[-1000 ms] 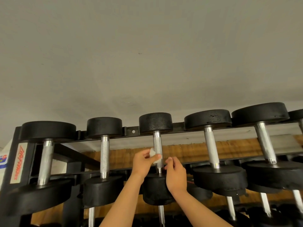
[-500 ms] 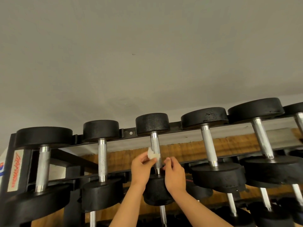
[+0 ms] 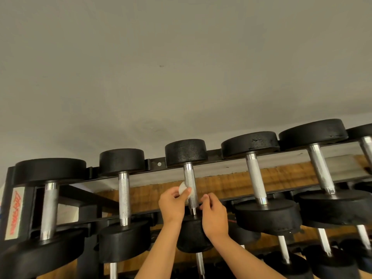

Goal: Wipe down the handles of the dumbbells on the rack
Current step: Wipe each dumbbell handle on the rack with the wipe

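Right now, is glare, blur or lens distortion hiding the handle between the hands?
Head view: no; the knurled handle between the left hand and right hand is sharp, the white wipe distinct. Head view: light is soft and even, with small glints only on the smooth handle collars. Head view: wide-angle bend leans the right-hand dumbbells outward.

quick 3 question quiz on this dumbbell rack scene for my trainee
1. True or false: the left hand pinches a white wipe beside the third handle from the left.
2. The right hand is: A) on the fourth handle, B) beside the lower end of the third handle, C) out of view.
3. Fill in: the rack bears its red-lettered label at its ___ end.
Key: 1 true; 2 B; 3 left.
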The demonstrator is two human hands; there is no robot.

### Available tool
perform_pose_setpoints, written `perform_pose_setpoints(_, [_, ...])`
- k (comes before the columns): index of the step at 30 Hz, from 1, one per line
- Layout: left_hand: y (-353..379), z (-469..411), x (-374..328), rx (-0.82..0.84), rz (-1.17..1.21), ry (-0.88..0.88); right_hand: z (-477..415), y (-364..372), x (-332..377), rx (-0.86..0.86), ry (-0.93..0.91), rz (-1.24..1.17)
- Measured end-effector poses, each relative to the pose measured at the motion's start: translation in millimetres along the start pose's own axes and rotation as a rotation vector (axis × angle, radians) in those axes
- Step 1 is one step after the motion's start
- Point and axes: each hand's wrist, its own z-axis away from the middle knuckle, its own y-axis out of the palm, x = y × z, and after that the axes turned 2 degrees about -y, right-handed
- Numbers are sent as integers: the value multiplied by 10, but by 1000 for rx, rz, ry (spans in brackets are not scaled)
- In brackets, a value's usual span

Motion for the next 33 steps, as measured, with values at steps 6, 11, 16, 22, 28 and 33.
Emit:
perform_pose_setpoints(6, [51, -59, -153, 54, 130, -30, 2, 1, 7, 2, -6, 2])
perform_pose_setpoints(11, [-25, 0, -63, 168, 122, -65, 3, -12, 11, 6, -6, 5])
perform_pose_setpoints(16, [16, -106, -123, 76, 63, -59, 4, -3, 12, 0, -6, 9])
perform_pose_setpoints(22, [32, -61, -106, 17, 23, -33, 8, -9, 10, 4, -7, 16])
perform_pose_setpoints(28, [53, -127, -217, 61, -61, -44, 7, -13, 23, 7, 0, 6])
perform_pose_setpoints(33, [39, -149, -251, 44, -56, -38, 7, -18, 18, 8, -3, 15])
